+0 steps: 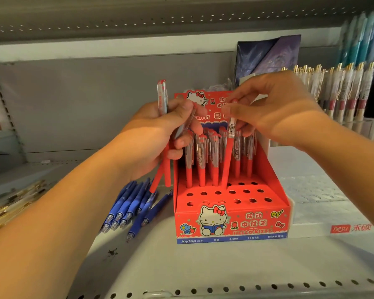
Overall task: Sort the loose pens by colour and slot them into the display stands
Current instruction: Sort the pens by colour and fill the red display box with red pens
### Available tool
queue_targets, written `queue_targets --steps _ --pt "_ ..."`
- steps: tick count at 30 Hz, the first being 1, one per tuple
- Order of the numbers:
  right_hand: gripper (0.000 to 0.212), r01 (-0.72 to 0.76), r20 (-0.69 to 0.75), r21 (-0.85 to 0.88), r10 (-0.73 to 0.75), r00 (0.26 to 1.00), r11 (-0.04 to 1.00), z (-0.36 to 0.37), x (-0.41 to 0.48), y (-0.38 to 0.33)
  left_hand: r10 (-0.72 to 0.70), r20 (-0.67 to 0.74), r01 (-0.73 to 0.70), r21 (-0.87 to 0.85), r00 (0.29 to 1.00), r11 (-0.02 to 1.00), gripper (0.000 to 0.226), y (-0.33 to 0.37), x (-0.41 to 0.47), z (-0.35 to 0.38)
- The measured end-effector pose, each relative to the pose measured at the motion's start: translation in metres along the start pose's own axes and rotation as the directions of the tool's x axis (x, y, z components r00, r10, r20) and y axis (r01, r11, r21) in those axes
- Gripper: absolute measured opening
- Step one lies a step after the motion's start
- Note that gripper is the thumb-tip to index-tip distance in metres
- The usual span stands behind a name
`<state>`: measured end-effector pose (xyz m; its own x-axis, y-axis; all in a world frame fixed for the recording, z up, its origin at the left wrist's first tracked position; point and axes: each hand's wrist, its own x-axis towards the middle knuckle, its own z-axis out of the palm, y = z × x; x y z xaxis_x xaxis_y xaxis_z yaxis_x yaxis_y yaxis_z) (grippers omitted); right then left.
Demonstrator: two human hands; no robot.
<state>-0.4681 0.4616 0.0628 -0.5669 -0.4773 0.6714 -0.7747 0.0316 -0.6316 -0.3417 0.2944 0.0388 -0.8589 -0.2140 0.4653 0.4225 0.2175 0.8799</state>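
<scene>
- Noted perforated front edge of shelf (225, 277), nearest.
- Found blue pens (127, 208) heaped loose on shelf, just left of red stand (231, 225).
- Saw left grip (160, 134) curled round bundle of red pens (166, 173), tips down, beside stand.
- Saw right grip (274, 111) pinching single red pen (228, 160), near upright, tip at a stand hole; cannot tell if seated.

Right hand (274, 108) pinching red pen (228, 152) over red display stand (231, 223), left hand (160, 134) gripping red pens (163, 169), blue pens (127, 208) below it
</scene>
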Motion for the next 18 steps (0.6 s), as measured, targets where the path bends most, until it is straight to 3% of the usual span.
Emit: queue_targets --steps 6,18 --pt "0.012 -0.014 0.032 0.017 0.013 0.999 1.000 0.001 -0.001 -0.002 -0.018 -0.007 0.018 0.007 1.000 1.000 0.026 -0.001 0.001 0.000" --pt "0.006 -0.100 -0.036 -0.182 0.095 0.995 0.978 -0.011 0.008 0.005 -0.012 0.024 0.011 0.027 1.000 1.000 0.028 -0.001 0.000 -0.001"
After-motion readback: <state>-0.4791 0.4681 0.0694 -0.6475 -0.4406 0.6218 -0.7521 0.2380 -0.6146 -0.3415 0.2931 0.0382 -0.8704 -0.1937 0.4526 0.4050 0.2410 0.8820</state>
